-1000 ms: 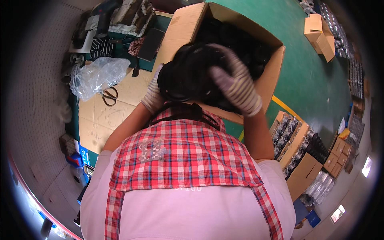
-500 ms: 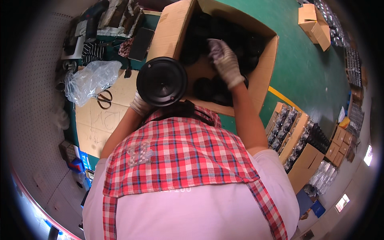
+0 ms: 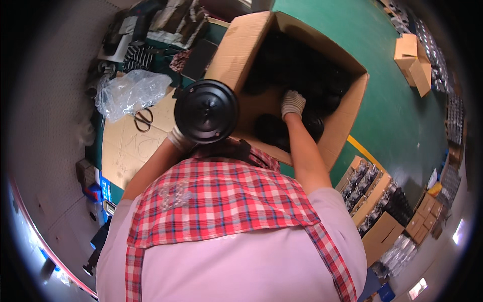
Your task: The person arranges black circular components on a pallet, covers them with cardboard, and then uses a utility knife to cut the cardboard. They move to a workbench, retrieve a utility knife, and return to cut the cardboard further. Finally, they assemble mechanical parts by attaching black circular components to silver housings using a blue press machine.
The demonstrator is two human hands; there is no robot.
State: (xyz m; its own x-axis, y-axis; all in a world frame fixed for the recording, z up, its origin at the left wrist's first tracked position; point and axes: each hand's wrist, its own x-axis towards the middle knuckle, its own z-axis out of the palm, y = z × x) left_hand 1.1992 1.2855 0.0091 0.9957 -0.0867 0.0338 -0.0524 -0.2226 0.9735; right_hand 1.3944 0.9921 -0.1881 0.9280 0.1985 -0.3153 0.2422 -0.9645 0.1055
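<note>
My left hand (image 3: 178, 140), in a pale glove, holds a black round dish-shaped part (image 3: 206, 111) with a raised rim from below. The part covers most of its fingers. Its flat face is turned up, with a small centre mark and screw-like spots near the edge. My right hand (image 3: 293, 103), in a striped knit glove, reaches down inside a large open cardboard carton (image 3: 241, 38). Dark round parts (image 3: 272, 130) lie in the carton around and below that hand. Its fingertips are hidden in the shadow, so whether they touch a part cannot be told.
On the left, a clear plastic bag (image 3: 132, 94) and scissors (image 3: 143, 120) lie on a flat cardboard sheet (image 3: 136, 153). Behind them are a striped cloth (image 3: 139, 57) and tools. To the right, boxes of metal parts (image 3: 359, 181) stand on the green floor (image 3: 397, 133).
My right hand has drawn back toward me within the carton and lowered, its fingers now tucked down. The left hand still holds the black part. The whole view has shifted slightly.
</note>
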